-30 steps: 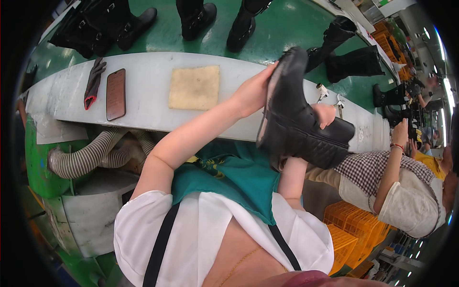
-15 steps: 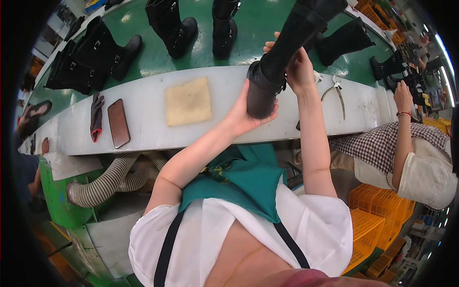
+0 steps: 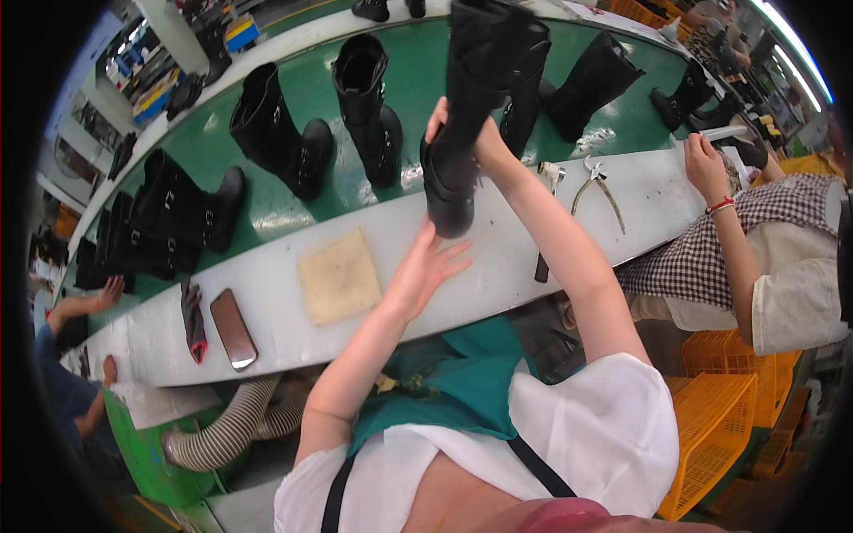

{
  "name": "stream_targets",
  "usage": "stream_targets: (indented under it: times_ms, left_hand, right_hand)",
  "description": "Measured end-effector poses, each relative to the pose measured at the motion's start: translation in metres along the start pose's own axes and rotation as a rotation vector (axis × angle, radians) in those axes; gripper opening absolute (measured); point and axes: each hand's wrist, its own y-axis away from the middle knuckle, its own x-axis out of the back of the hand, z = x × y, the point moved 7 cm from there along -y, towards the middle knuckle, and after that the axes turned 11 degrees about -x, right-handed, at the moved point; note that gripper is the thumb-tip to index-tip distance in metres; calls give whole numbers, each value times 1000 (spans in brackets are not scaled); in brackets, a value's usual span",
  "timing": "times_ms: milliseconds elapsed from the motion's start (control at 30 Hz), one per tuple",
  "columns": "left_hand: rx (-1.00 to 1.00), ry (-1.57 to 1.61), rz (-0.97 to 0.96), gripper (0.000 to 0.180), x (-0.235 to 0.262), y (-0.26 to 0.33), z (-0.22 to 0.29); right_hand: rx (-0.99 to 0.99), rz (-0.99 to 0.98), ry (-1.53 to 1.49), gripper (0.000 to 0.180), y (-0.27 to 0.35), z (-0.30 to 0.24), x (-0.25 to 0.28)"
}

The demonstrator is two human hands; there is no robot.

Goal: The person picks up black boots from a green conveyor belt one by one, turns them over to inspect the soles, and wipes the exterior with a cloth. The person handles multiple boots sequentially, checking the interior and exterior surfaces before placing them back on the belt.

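A tall black boot (image 3: 451,173) with a buckled strap hangs in front of me, its shaft up and its rounded toe toward me. My right hand (image 3: 487,144) is wrapped round it near the ankle, with fingertips showing on the far left side. Under the toe is my left hand (image 3: 425,274), fingers spread, its fingertips at or close to the toe. To the left on the white ledge (image 3: 267,306) lies a square tan pad (image 3: 339,277). Pliers (image 3: 597,188) and a hammer (image 3: 549,191) rest on the right.
Several black boots (image 3: 364,107) stand on the green surface (image 3: 409,58) beyond the ledge. A phone (image 3: 234,329) and a dark glove (image 3: 193,320) lie left. A co-worker's hand (image 3: 706,169) is at right; another person's hand (image 3: 108,293) touches boots at far left. Orange crates (image 3: 711,435) stand lower right.
My left hand has loosened from round the boot's toe, and its fingers have spread. The boot is held more upright and farther left. The whole view has shifted and turned.
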Motion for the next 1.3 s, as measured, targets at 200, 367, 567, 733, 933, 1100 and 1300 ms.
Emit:
stream_targets:
  times_ms: [200, 367, 567, 733, 933, 1100, 1300]
  left_hand:
    - [-119, -381, -95, 56, 24, 13, 8]
    - [-107, -417, -162, 50, 18, 10, 8]
    - [-86, -420, -169, 47, 25, 16, -2]
    - [-340, -695, -203, 45, -16, 12, 13]
    - [-1131, -1145, -447, 49, -136, 18, -15]
    - [-1026, -1058, -873, 49, -152, 44, -92]
    - [-836, -1168, -403, 47, -57, -15, 16]
  right_hand:
    - [95, -136, 473, 31, -93, 0, 39]
    - [-112, 83, 247, 38, -125, 62, 131]
    - [-127, 337, 170, 50, -32, 33, 118]
    - [-29, 177, 179, 59, 119, -3, 38]
    - [-205, 153, -520, 60, 244, 52, 52]
    - [146, 60, -787, 61, 310, -21, 96]
    - [145, 617, -118, 54, 380, -24, 167]
